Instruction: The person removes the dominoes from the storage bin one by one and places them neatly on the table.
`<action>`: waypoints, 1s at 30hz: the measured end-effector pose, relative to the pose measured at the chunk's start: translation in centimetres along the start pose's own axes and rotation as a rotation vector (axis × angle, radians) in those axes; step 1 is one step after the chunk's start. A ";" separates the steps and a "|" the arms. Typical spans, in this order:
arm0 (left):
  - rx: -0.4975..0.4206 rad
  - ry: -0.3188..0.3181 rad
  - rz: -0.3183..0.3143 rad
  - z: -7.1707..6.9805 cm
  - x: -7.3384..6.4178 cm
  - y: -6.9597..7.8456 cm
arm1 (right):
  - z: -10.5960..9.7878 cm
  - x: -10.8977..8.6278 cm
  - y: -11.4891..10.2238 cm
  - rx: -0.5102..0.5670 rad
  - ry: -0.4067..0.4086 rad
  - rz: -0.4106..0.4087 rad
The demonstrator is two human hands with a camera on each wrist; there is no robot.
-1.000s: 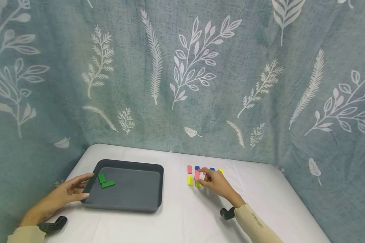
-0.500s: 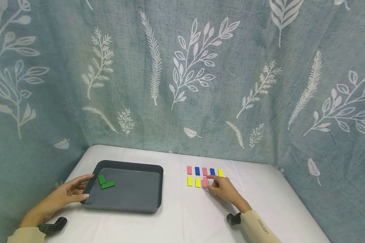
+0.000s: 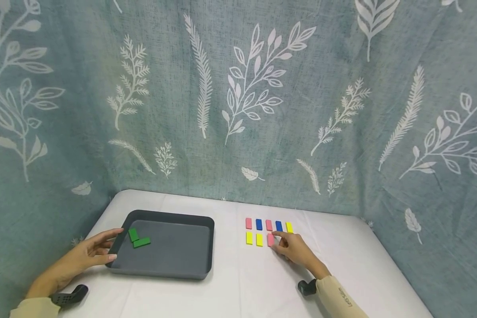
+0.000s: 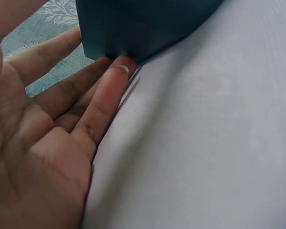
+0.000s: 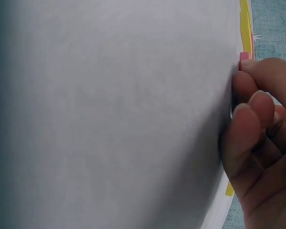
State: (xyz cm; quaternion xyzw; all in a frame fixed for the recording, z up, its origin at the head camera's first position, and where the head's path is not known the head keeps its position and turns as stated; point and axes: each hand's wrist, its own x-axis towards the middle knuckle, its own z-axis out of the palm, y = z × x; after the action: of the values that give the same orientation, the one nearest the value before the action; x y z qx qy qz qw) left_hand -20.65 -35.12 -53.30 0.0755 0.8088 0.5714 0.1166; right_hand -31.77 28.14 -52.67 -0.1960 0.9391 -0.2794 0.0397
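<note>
Thumb and forefinger of my right hand (image 3: 296, 249) pinch a pink block (image 3: 270, 240), which lies on the white cloth at the right end of the front row. Beside it in that row are two yellow blocks, one being the nearer yellow block (image 3: 259, 240). In the right wrist view only a small part of the pink block (image 5: 244, 56) shows past the fingers. My left hand (image 3: 85, 254) rests its fingertips against the left side of a dark grey tray (image 3: 159, 274). In the left wrist view, the fingers touch the tray's outer wall (image 4: 143, 28).
Two green blocks, one of them a lengthwise green block (image 3: 141, 242), lie in the tray's left part. Behind the front row stands a back row with a pink block (image 3: 248, 223), a blue block (image 3: 259, 224) and several others. A patterned curtain (image 3: 222, 110) hangs behind the table.
My right hand has carried the pink block from above the yellow blocks rightward and down onto the cloth at the end of the front row. My left hand has stayed at the tray.
</note>
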 end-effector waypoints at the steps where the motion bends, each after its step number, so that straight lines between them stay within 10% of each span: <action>1: 0.001 0.000 0.000 0.0 0.0 0.0 | 0.0 0.0 0.0 0.004 -0.003 0.004; 30: -0.016 0.000 0.011 -0.2 0.1 -0.1 | -0.6 2.5 -3.4 0.090 0.012 -0.093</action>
State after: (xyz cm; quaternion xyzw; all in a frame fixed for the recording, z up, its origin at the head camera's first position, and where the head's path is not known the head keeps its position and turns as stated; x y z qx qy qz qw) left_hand -20.80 -35.30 -53.34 0.0789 0.8038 0.5785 0.1140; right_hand -33.05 24.87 -50.30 -0.2358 0.9157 -0.3241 0.0298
